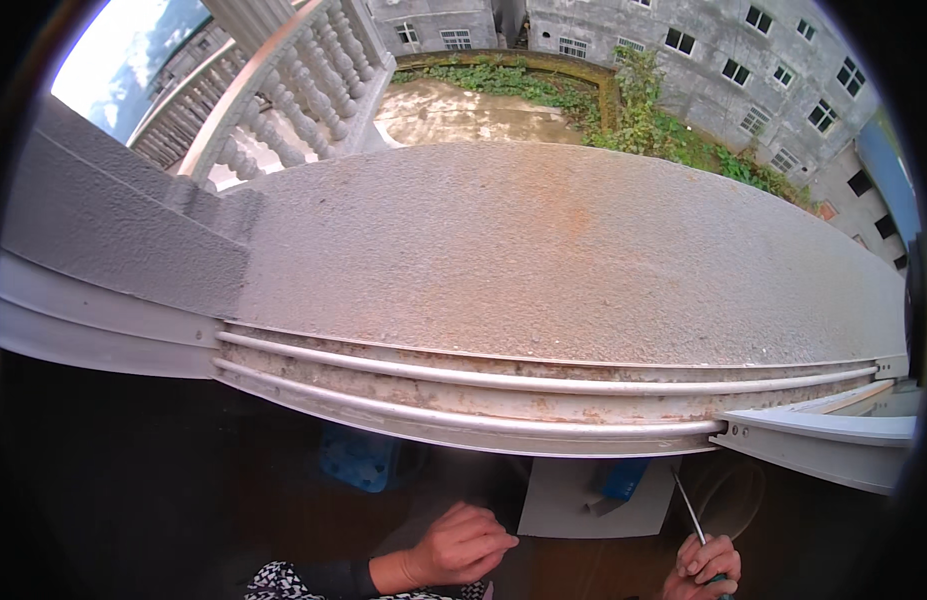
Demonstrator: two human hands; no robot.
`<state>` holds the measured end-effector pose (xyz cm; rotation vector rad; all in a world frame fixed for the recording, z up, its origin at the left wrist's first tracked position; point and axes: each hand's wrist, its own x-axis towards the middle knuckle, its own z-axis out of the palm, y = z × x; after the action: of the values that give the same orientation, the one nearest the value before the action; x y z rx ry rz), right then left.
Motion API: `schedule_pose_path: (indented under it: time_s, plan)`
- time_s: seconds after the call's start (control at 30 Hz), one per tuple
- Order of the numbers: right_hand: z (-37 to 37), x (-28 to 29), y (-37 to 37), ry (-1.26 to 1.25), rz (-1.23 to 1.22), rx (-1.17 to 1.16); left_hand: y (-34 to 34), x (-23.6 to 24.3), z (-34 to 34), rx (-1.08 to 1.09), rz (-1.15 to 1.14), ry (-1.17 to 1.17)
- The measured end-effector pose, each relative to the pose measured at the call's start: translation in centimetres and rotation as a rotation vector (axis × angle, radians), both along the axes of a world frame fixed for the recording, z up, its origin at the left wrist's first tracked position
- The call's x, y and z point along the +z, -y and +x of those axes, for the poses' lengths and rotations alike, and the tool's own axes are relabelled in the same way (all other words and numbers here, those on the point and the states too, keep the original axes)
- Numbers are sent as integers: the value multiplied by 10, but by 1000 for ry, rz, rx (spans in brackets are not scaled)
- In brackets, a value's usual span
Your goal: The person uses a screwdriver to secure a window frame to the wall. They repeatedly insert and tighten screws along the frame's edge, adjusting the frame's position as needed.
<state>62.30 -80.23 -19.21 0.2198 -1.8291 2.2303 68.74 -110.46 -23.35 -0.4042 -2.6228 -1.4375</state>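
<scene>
At the lower right my right hand is closed round a screwdriver. Its thin metal shaft points up and slightly left, and part of a dark green handle shows under the palm. My left hand hovers at the bottom centre with its fingers curled in; whatever they might hold is hidden. Ahead of both hands runs a window track with two pale rails and brown dirt in the grooves. Between the hands, below the track, lies a white sheet with a blue object and a grey strip on it.
A sliding sash frame sits at the track's right end. Beyond lies a rough, rust-stained concrete ledge. A blue plastic item stands in the shade at left, and a round see-through rim at right. Outside are a balustrade and grey buildings.
</scene>
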Motion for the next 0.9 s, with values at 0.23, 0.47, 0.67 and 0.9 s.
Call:
schedule_pose_path:
  time_s: [0.23,0.47,0.67,0.9]
  plan:
    - [-7,-3,8,70,-63,55,9,20,-8,57,32,-30]
    - [-18,-6,21,50,-86,132,20,9,-12,29,77,43]
    - [-22,-21,28,54,-43,132,31,-17,-1,86,90,78]
    - [8,-50,8,196,-144,-50,34,-56,33,192,292,350]
